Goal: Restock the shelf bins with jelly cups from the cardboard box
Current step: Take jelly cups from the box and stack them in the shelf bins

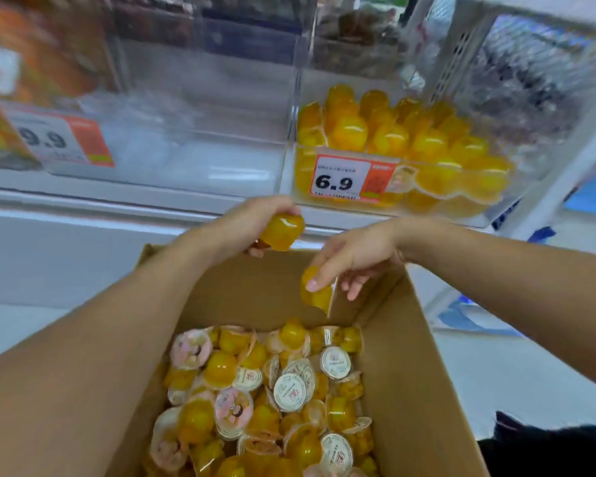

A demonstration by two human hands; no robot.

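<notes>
Both hands are loaded over the cardboard box (410, 390): the left hand (255, 225) has its fingers curled round an orange jelly cup (283, 235), and the right hand (355, 259) pinches a second orange cup (315, 290) between thumb and a fingertip or two, w/ the other fingers hanging loose below it. The clear shelf bin (496, 187) with the 6.9 price tag (344, 180) sits above and beyond the right hand, already heaped w/ orange cups close to its front lip — that's where I'd worry. Drop one more onto that mound and it could roll over the lip and fall, likely back toward the box or onto the floor. The right hand's grip looks the weaker of the two; a slick, rounded cup held by so little could slip on the way up. Below both hands the box is a jumble — orange cups mixed w/ pink-lidded ones (190, 349) — so a hurried grab might pull the wrong flavour into the orange bin. The bin to the left, beyond the left hand, is too blurred to tell what's in it, so I can't say whether the pink ones belong there.
</notes>
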